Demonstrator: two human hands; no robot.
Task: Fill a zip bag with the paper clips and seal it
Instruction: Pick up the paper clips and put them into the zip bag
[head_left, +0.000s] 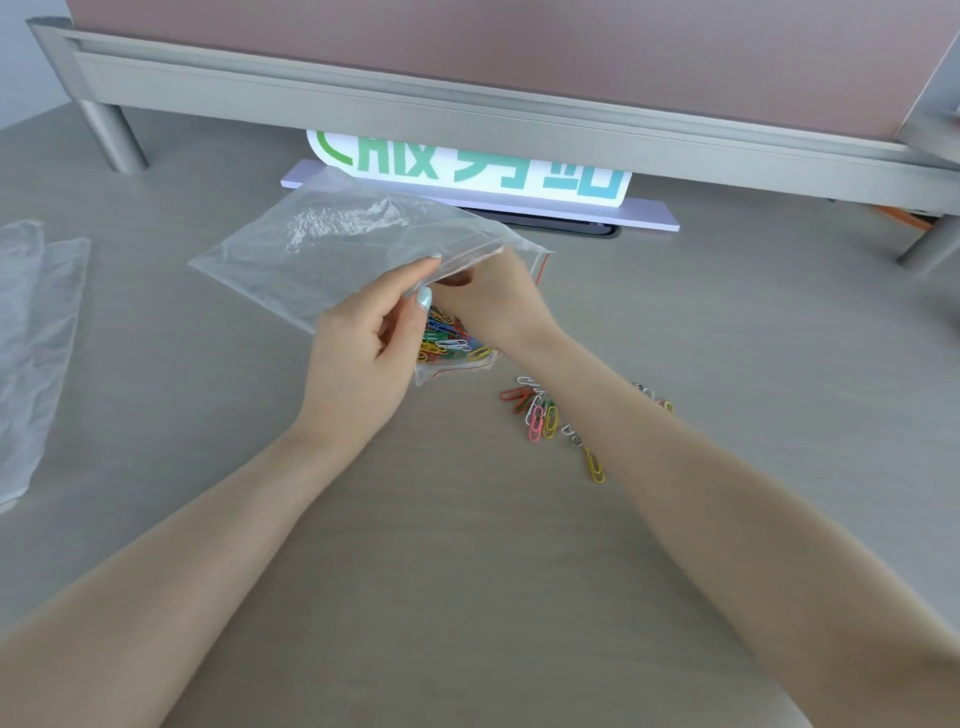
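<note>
While filling: both hands grip the bag mouth.
Left hand (363, 343): pinching zip bag (332, 249) rim.
Right hand (493, 296): grasping the opposite lip.
Bag: limp, slippery; hold beside the zip.
Paper clips (545, 410): light, loose on tabletop (467, 571).

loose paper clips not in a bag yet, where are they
In the head view, the loose paper clips lie on the table under the right forearm, right of the small bag.

A white sign (467, 171) with green characters stands on a pale lilac base (649, 215) at the far edge of the grey table (467, 545), its top hidden behind a grey-framed pink partition (467, 47). Crumpled clear plastic sheeting (31, 353) lies along the table's left edge.
</note>
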